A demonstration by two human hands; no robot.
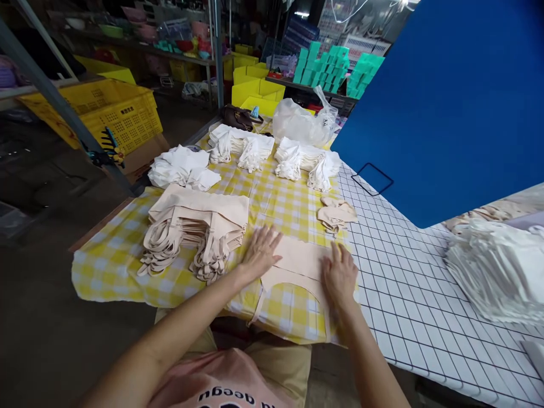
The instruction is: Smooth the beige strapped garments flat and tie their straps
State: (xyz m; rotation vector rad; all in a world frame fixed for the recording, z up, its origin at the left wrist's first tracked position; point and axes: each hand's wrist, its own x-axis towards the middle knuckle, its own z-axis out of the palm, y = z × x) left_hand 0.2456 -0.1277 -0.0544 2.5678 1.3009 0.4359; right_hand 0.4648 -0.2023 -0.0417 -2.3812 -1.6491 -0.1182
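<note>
Head view: both hands, left and right, lie open and flat on the beige top, seemingly to smooth it, just right of the beige stack.

Bare yellow-checked cloth is left open beyond the beige garment. Passage leftward is blocked by the beige stack; small folded pieces obstruct the right.

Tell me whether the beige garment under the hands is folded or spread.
Spread: the beige garment lies flat, straps hanging over the table edge, left hand and right hand pressing on it.
</note>
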